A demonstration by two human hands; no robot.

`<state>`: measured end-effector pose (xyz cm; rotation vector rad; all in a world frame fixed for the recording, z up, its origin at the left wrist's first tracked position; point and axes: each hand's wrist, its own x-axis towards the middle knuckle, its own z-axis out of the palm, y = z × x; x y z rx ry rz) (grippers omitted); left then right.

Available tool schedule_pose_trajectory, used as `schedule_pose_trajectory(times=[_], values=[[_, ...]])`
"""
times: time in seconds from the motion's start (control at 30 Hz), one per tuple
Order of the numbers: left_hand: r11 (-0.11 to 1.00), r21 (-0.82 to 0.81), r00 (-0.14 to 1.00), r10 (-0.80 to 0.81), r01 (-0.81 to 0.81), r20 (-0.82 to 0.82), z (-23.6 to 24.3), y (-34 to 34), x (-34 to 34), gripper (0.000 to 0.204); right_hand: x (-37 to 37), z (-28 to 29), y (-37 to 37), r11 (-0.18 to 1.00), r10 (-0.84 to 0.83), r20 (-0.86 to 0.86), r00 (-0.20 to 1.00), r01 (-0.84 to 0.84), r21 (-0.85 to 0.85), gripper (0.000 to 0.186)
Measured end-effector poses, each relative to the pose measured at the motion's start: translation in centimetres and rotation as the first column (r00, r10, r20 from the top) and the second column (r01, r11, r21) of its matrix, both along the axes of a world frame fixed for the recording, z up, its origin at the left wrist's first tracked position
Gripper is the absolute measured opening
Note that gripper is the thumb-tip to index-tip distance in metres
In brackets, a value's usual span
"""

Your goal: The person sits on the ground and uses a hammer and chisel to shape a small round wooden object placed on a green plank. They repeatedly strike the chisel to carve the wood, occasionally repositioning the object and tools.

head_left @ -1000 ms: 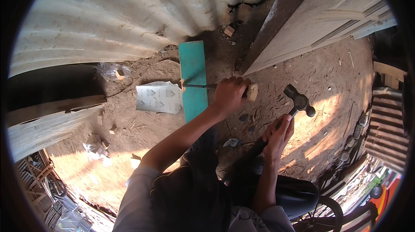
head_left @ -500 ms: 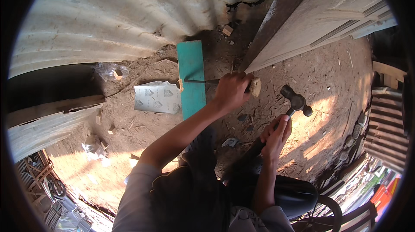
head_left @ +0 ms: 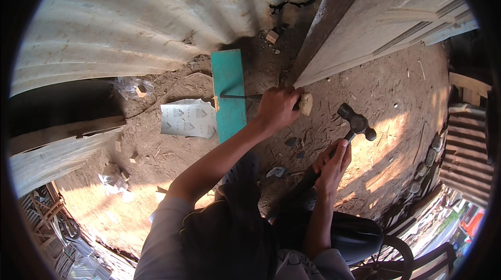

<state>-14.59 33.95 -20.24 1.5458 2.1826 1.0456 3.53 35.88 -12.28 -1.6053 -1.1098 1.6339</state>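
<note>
My left hand [head_left: 279, 107] is wrapped round the handle of a chisel [head_left: 244, 96]. The pale, frayed end of the handle sticks out to the right of the fist. The chisel's metal shaft points left, its tip over a green-painted board [head_left: 228, 71] near the left edge; whether it touches cannot be told. A bare patch of wood shows on that edge. My right hand [head_left: 332, 164] grips a ball-peen hammer [head_left: 358, 123] by its handle, close below the dark metal head. The hammer is to the right of the chisel and apart from it.
Corrugated metal sheeting [head_left: 130, 24] rises at the far left. A panelled wooden door [head_left: 386, 24] stands at the far right. Left of the board lies a printed paper sheet [head_left: 189, 118]. Small wood blocks [head_left: 141, 90] and chips litter the dirt floor. A spoked wheel [head_left: 399, 259] shows at lower right.
The board, chisel and left hand appear shifted very slightly left in the picture, as does the scene around them. Both hands keep the same grips.
</note>
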Motion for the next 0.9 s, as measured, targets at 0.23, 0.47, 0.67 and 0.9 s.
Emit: schedule_pose_trajectory(times=[0.23, 0.47, 0.67, 0.9], values=[[0.999, 0.032, 0.997, 0.022, -0.020, -0.074, -0.7, 0.1, 0.1, 0.029, -0.2, 0.9, 0.0, 1.000, -0.017, 0.025, 1.000, 0.016, 0.015, 0.035], [0.999, 0.031, 0.997, 0.046, -0.044, -0.061, -2.5, 0.5, -0.2, 0.027, 1.2, -2.6, 0.6, 0.873, 0.380, 0.338, 0.861, -0.455, 0.175, 0.033], [0.997, 0.042, 0.995, 0.074, -0.071, -0.069, -2.6, 0.4, -0.3, 0.025, -1.6, 0.3, 1.8, 0.997, -0.025, -0.047, 0.999, 0.028, 0.067, 0.034], [0.988, 0.004, 0.984, 0.156, -0.156, -0.084, -4.5, -1.5, -1.8, 0.035, -1.2, -2.8, -0.6, 0.906, 0.395, 0.158, 0.905, -0.412, 0.100, 0.036]])
